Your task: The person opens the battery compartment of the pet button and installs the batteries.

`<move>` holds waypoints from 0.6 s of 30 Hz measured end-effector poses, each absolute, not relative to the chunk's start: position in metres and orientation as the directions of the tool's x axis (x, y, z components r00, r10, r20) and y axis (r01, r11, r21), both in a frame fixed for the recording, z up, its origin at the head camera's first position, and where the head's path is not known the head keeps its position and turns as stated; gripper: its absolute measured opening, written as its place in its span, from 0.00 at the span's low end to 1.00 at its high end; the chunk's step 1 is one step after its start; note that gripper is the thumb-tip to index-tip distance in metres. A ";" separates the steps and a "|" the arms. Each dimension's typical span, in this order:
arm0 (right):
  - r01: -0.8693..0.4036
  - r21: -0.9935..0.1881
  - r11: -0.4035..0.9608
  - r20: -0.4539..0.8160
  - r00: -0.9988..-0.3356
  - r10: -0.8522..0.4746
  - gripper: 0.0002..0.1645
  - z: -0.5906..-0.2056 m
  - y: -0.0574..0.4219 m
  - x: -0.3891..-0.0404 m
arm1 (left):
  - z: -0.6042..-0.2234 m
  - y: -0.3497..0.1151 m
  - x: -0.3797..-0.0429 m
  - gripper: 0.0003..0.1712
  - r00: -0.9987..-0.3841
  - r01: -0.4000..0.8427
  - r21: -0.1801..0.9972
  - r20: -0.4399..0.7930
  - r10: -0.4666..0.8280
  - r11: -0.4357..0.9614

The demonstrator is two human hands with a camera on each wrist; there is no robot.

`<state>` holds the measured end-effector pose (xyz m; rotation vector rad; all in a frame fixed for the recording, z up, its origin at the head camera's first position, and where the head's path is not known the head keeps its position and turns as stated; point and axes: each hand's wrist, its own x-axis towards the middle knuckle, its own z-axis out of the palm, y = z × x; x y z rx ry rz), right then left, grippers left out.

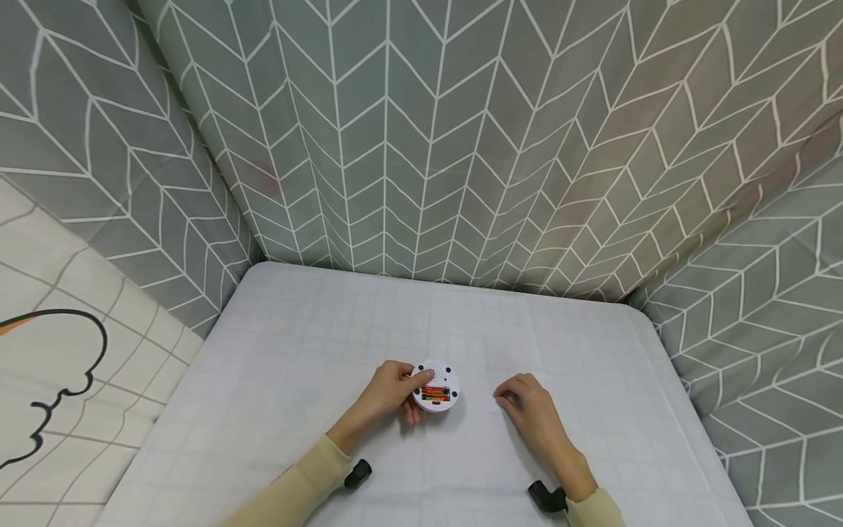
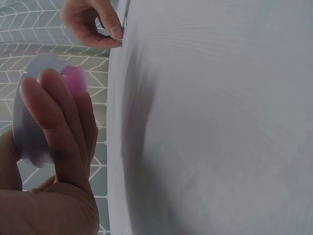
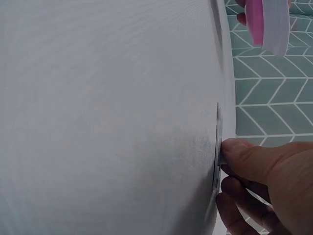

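My left hand [image 1: 387, 388] grips a round white battery-powered device [image 1: 449, 379], thumb on its face and fingers beneath. Small holes, dark round feet and an uncovered compartment with red batteries [image 1: 435, 394] face up. From the right wrist view, the device's other side shows a pink part [image 3: 255, 22]. To the right, close to the tabletop, my right hand [image 1: 532, 411] pinches a thin flat pale piece [image 3: 217, 147] between thumb and finger. That piece is hard to make out against the cloth in the head view.
A white cloth [image 1: 316, 329] covers the table. Grey-green curtains with white chevron lines [image 1: 408, 146] hang behind it and at the sides. A pale tiled surface [image 1: 59, 293] lies at the left. Black wrist mounts [image 1: 358, 474] sit by both forearms.
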<state>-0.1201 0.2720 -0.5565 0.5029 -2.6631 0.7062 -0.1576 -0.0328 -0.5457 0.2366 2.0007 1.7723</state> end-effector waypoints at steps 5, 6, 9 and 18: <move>-0.353 -0.427 0.833 0.333 -0.917 -0.218 0.12 -0.552 0.268 -0.117 | -0.545 -0.033 -0.156 0.24 -0.886 -0.169 0.972 -0.222 0.408 0.162; -0.342 -0.432 0.835 0.320 -0.923 -0.212 0.12 -0.552 0.267 -0.117 | -0.545 -0.033 -0.156 0.24 -0.886 -0.169 0.972 -0.222 0.407 0.162; -0.330 -0.444 0.833 0.305 -0.930 -0.206 0.11 -0.550 0.265 -0.116 | -0.546 -0.033 -0.155 0.24 -0.888 -0.169 0.972 -0.222 0.403 0.163; -0.458 -0.508 0.729 0.389 -0.878 -0.280 0.16 -0.540 0.256 -0.117 | -0.546 -0.033 -0.153 0.24 -0.887 -0.174 0.972 -0.226 0.402 0.160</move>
